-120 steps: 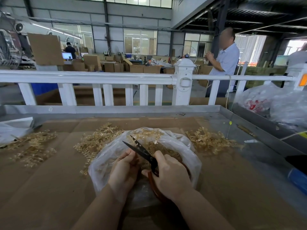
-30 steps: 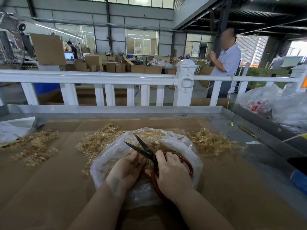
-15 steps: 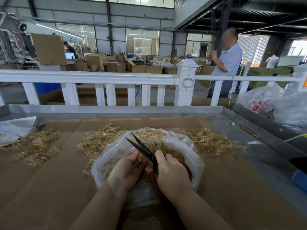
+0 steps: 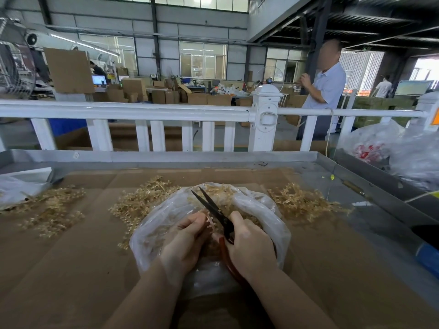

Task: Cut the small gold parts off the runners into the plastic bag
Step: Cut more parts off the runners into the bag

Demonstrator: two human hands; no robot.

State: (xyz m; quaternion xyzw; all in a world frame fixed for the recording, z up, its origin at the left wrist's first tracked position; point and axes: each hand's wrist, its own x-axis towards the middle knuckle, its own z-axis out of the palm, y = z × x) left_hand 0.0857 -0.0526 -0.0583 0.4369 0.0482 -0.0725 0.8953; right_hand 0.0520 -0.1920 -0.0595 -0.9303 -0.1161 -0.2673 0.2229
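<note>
Two hands worked over the open plastic bag [image 4: 259, 210]: the left hand [image 4: 184, 243] pinched a short gold runner [image 4: 210, 222] in curled fingers [image 4: 193, 220], while the right hand [image 4: 251, 248] gripped red-handled scissors [image 4: 215, 210], blades slightly parted just beside the runner. Cutting looked mid-step; the next snip likely needed the runner fed between the blades so parts drop into the bag. Farther off, uncut runner piles [image 4: 140, 205] lay on the cardboard-covered surface [image 4: 71, 269].
</note>
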